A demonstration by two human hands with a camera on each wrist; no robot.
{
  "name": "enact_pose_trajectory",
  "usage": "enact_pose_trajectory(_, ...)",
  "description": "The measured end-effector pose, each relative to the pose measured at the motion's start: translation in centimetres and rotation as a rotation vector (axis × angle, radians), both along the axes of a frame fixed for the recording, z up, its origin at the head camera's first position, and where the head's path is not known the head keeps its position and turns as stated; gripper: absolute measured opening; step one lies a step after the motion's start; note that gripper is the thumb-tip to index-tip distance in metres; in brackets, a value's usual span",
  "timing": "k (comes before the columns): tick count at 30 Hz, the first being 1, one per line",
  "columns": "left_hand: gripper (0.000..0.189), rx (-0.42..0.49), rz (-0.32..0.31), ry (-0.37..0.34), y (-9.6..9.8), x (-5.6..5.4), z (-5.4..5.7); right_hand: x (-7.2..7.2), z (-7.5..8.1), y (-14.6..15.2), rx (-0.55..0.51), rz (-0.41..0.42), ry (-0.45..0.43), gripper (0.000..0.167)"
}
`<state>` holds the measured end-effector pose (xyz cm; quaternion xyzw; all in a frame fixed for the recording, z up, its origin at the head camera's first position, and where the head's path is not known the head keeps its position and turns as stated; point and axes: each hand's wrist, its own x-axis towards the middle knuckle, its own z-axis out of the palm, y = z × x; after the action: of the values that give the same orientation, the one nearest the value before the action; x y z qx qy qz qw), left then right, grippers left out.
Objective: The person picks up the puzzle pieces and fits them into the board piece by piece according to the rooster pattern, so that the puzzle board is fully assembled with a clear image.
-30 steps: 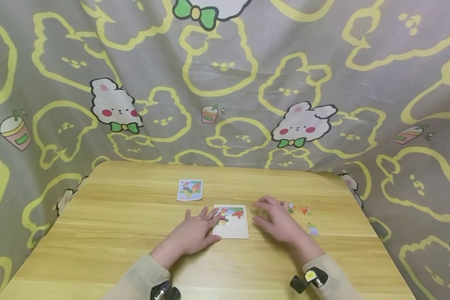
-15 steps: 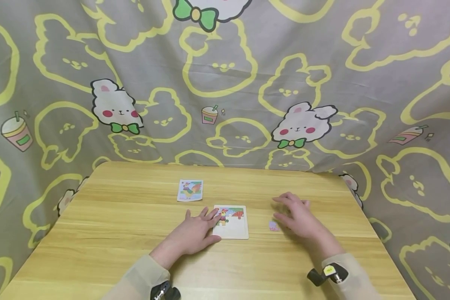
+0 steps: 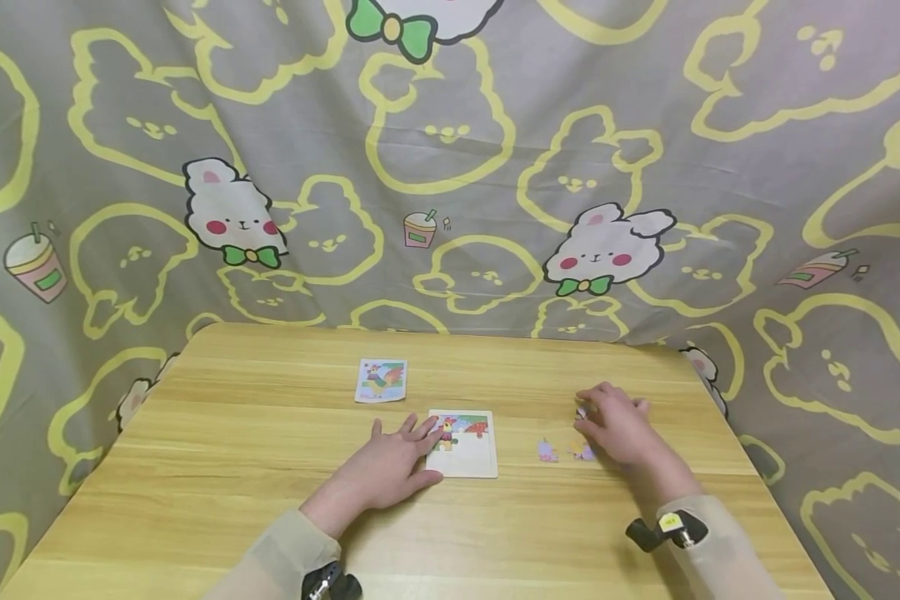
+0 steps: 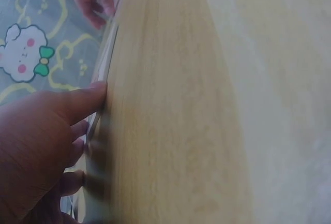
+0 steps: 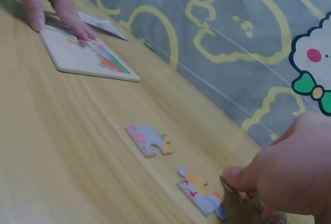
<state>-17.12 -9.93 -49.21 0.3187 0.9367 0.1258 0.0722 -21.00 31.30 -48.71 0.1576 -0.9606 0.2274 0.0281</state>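
A white-framed jigsaw board [image 3: 474, 457], its upper row and left side partly filled, lies flat near the table's middle. My left hand [image 3: 390, 468] rests on its left side, fingers spread, with the thumb at the near edge. At the right, my right hand [image 3: 617, 423] has thumb and index fingertip around a small puzzle piece [image 3: 581, 411]; the palm hides most of it. Nearer me, a lilac puzzle piece [image 5: 147, 138] and a yellow-and-lilac puzzle piece [image 5: 199, 193] lie on the table in the right wrist view. Another piece shows partly under the hand there.
Behind the board, to its left, lies a picture card [image 3: 381, 381] with a rooster. The wooden table [image 3: 232, 433] meets a grey patterned cloth [image 3: 487, 183] hanging at its back and sides.
My right hand has moved rightward from beside the board to the loose pieces, uncovering the lilac one, and its thumb and index finger have closed on a piece. My left hand stays put.
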Motion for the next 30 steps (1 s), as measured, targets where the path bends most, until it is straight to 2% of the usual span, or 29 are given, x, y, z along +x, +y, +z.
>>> enact_pose_trajectory(3,0.071,-0.003,-0.001,0.0,0.0,0.0,0.0,-0.1,0.1,0.1,0.011,-0.023,-0.019,0.044)
enact_pose_trajectory(12,0.071,-0.004,-0.002,-0.007,0.0,-0.1,0.1,-0.3,-0.2,0.3,-0.069,-0.084,-0.088,0.039)
enact_pose_trajectory(18,0.07,-0.001,-0.001,-0.001,0.0,-0.1,0.0,-0.4,-0.6,0.3,-0.118,-0.051,-0.063,0.038)
enact_pose_trajectory(24,0.07,-0.003,0.001,-0.005,0.0,-0.1,0.0,-0.3,-1.1,0.1,-0.194,-0.069,-0.055,0.031)
enact_pose_trajectory(30,0.071,0.004,0.002,-0.002,0.0,0.0,-0.1,0.1,-1.8,0.1,-0.212,-0.016,0.018,0.027)
